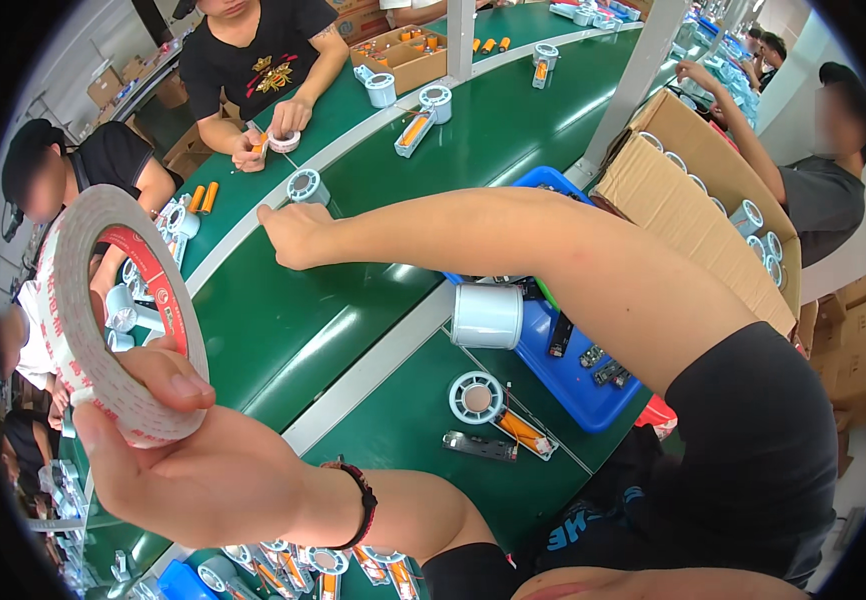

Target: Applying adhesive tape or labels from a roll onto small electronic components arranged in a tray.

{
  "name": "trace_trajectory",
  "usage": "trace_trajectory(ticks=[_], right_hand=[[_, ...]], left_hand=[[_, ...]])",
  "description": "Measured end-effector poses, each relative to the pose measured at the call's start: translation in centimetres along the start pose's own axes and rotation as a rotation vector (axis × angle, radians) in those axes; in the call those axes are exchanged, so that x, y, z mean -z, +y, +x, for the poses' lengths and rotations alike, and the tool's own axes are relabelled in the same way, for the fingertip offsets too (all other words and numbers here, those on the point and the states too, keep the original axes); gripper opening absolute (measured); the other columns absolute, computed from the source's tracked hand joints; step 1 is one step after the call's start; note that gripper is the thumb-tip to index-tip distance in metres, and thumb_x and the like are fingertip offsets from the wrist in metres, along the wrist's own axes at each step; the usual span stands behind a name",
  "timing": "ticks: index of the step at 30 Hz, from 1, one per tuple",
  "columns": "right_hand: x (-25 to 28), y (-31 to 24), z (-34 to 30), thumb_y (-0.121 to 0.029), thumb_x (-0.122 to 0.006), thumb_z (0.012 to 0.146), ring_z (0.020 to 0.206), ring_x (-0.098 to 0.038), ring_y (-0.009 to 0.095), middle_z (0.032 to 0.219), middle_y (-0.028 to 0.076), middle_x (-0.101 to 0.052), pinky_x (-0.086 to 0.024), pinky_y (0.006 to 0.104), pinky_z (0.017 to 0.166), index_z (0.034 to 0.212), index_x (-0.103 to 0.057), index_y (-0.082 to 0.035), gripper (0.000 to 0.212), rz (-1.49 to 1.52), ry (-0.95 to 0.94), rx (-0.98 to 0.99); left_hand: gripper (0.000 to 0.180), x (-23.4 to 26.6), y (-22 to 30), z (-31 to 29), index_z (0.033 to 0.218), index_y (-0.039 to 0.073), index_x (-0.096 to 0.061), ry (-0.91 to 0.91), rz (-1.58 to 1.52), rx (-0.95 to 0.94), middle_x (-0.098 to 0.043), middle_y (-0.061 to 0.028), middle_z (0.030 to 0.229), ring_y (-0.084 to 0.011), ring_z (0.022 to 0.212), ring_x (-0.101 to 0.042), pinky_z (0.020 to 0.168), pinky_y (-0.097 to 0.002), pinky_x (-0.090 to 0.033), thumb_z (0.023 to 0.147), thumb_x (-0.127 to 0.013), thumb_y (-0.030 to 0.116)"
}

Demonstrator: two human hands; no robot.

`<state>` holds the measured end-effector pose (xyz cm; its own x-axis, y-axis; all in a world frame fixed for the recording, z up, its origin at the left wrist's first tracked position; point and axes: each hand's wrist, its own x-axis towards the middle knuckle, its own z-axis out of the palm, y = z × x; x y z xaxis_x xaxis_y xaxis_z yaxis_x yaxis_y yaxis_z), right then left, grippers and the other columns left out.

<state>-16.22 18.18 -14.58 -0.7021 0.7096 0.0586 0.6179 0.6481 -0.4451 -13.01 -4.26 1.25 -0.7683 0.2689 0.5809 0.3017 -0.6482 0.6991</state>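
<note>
One white tape roll [61, 310] in the left hand [218, 470]; right hand [298, 236] curled into a loose fist.
Handling, judged: keep a light hold through the core so the roll can turn, fingertips off any exposed adhesive, right wrist clear of the round-headed unit [308, 186] just beyond it. Left hand partly closed, one digit inside the red-lined core, lower left of frame. Right hand upper centre, over the green belt [253, 325]; cannot tell if it pinches anything. Roll lies left of the right hand, well apart.
</note>
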Motion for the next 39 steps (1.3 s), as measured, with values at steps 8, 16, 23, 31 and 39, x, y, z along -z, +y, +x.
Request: trace_trajectory(ticks=[8, 16, 23, 31, 39], right_hand=[[2.4, 2.6, 2.0, -0.025, -0.071, 0.081, 0.109, -0.062, 0.031, 0.132, 0.017, -0.049, -0.053, 0.0421, 0.089, 0.121, -0.058, -0.007, 0.047, 0.055, -0.031, -0.165], [10.8, -0.4, -5.4, -0.019, -0.067, 0.086, 0.085, -0.062, 0.026, 0.108, 0.011, -0.057, -0.051, 0.0377, 0.073, 0.114, -0.061, -0.007, 0.031, 0.497, 0.547, 0.586], [17.3, -2.5, -13.3, -0.009, -0.067, 0.088, 0.074, -0.061, 0.01, 0.112, 0.008, -0.054, -0.049, 0.0234, 0.059, 0.118, -0.059, -0.005, 0.032, 0.193, 0.732, 0.97], [19.1, -2.7, -15.7, -0.011, -0.073, 0.086, 0.079, -0.06, 0.007, 0.11, 0.005, -0.057, -0.048, 0.0213, 0.058, 0.101, -0.062, -0.005, 0.02, 0.583, 0.198, 0.692], [19.8, -1.9, -13.6, -0.01, -0.074, 0.087, 0.07, -0.061, 0.007, 0.094, 0.002, -0.065, -0.046, 0.0207, 0.055, 0.106, -0.057, -0.005, 0.026, 0.481, 0.135, 0.727]], left_hand=[[0.037, 0.5, 1.0, 0.2, 0.073, 0.003, -0.048, 0.016, -0.042, 0.02, -0.042, -0.0082, 0.063, -0.0179, 0.063, -0.038, 0.064, -0.0326, -0.029, 0.098, -0.039, 0.028], [0.035, -0.4, -0.7, 0.0, 0.106, -0.007, -0.065, -0.233, 0.336, 0.066, -0.054, -0.0031, 0.073, -0.0099, 0.069, -0.044, 0.065, -0.0243, -0.034, 0.098, -0.048, 0.023], [0.04, -2.4, -1.5, -0.5, 0.134, -0.004, -0.056, -0.428, 0.299, 0.206, -0.064, -0.0044, 0.086, -0.0079, 0.077, -0.054, 0.068, -0.0237, -0.044, 0.099, -0.052, 0.014], [0.039, -2.5, -1.9, -1.1, 0.13, -0.003, -0.061, -0.4, 0.465, 0.153, -0.056, -0.0005, 0.078, -0.007, 0.073, -0.049, 0.065, -0.023, -0.039, 0.099, -0.048, 0.017], [0.041, -2.8, -2.1, -0.8, 0.13, -0.002, -0.062, -0.462, 0.497, 0.247, -0.051, 0.0016, 0.075, -0.0062, 0.068, -0.042, 0.06, -0.0229, -0.032, 0.1, -0.046, 0.021]])
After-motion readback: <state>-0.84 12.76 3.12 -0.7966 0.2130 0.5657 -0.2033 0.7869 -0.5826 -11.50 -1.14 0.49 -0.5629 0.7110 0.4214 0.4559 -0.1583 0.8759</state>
